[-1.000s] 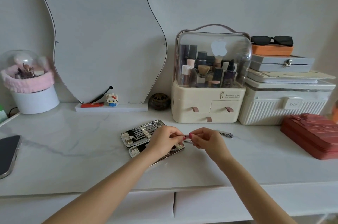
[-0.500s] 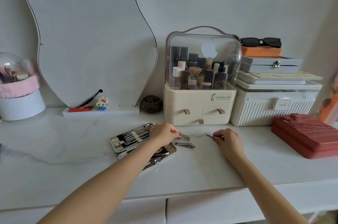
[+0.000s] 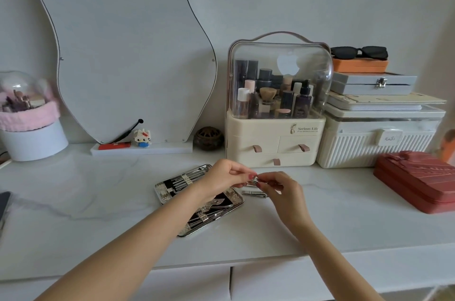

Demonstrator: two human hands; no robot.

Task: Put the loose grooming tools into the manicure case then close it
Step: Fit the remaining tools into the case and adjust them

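Left hand point(image 3: 225, 175) and right hand point(image 3: 280, 190) met above the open manicure case point(image 3: 172, 190), fingertips pinching one small metal tool point(image 3: 254, 181). Both forearms reached forward over the table point(image 3: 98, 202); a nail clipper point(image 3: 254, 193) lay loose just beside the case.

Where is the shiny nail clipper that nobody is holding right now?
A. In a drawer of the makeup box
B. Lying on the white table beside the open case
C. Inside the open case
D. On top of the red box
B: the nail clipper lies flat on the white table, just right of the open manicure case, below the two hands.
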